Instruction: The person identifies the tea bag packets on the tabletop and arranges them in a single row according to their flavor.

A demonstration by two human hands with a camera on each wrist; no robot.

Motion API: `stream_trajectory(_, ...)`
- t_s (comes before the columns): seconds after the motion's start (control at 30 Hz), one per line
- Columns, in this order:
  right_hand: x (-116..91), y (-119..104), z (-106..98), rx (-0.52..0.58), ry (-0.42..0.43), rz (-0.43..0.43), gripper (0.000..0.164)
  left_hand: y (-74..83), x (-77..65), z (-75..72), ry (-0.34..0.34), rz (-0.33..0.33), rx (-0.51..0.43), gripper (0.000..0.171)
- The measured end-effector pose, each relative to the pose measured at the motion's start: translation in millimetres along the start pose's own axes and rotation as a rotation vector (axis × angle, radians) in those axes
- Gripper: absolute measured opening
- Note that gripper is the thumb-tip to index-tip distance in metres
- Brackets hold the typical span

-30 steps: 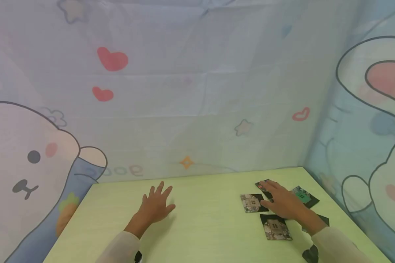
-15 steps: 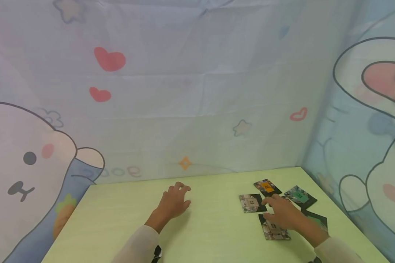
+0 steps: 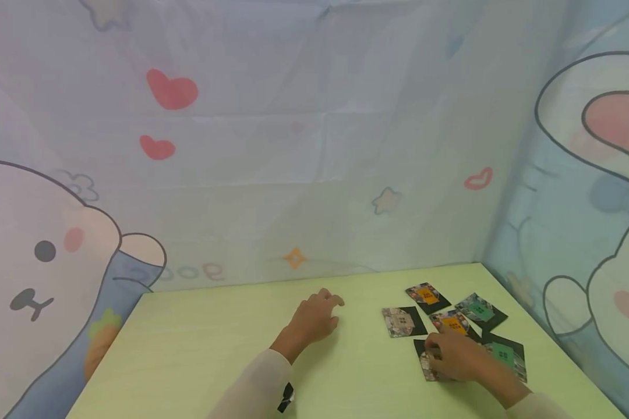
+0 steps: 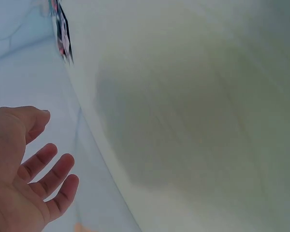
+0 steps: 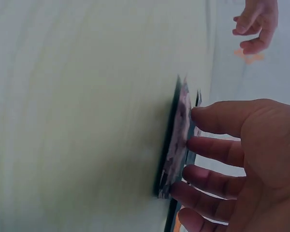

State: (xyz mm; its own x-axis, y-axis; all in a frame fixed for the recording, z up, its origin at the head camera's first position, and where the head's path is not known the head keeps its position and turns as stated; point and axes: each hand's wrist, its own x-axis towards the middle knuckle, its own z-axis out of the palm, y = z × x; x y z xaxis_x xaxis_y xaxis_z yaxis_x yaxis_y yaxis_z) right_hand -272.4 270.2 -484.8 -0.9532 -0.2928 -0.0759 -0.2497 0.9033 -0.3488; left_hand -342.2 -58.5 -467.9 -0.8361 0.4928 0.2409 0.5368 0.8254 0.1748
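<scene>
My right hand (image 3: 456, 356) reaches down over a flat square packet (image 3: 426, 368) with a black edge and a mottled pinkish-beige print, covering much of it in the head view. In the right wrist view, the thumb and loosely bent fingers are spread, their tips right at that packet's (image 5: 176, 140) printed face. Behind it lie a beige-labelled packet (image 3: 402, 321) and two orange-labelled packets (image 3: 427, 295). Two green-labelled packets (image 3: 480, 311) lie farther right. My left hand (image 3: 313, 317) hovers over the middle of the table, fingers relaxed, holding nothing.
The pale yellow-green table (image 3: 188, 349) ends at a fabric backdrop (image 3: 272, 145) with cartoon prints. More of this cloth closes in both sides. A dark strap (image 3: 286, 397) shows at the left wrist.
My left hand has moved right across the table, its spread fingers now relaxed. My right hand has come back toward me, from the rear orange-labelled packets to the front beige-printed one.
</scene>
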Motion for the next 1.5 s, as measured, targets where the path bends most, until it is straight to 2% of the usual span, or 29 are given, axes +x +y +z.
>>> stream_trajectory(0.17,-4,6,7,0.015,0.046,-0.03,0.015,20.4,14.2,11.7,-0.016,0.046,0.023,0.03)
stream_trajectory(0.37,-3,6,13,-0.042,0.104,-0.029,0.018,44.0,32.6,21.4,-0.032,0.078,0.045,0.032)
stream_trajectory(0.7,-5,0,13,-0.076,0.108,-0.016,0.024,77.6,60.2,43.0,-0.085,0.119,0.053,0.033)
stream_trajectory(0.97,-5,0,16,-0.066,0.099,0.018,0.025,99.0,75.7,60.0,-0.115,0.129,0.16,0.029)
stream_trajectory(1.13,-6,-2,15,-0.053,0.101,0.028,0.026,112.1,84.2,65.3,-0.129,0.142,0.162,0.028)
stream_trajectory(1.27,-5,-2,16,-0.051,0.088,0.04,0.026,119.9,87.1,70.1,-0.154,0.125,0.193,0.025)
stream_trajectory(1.4,-5,-2,17,-0.05,0.079,0.036,0.025,124.8,88.5,75.7,-0.205,0.073,0.22,0.025)
stream_trajectory(1.5,-5,1,17,-0.06,0.089,0.032,0.023,128.6,90.6,78.4,-0.219,0.044,0.215,0.026)
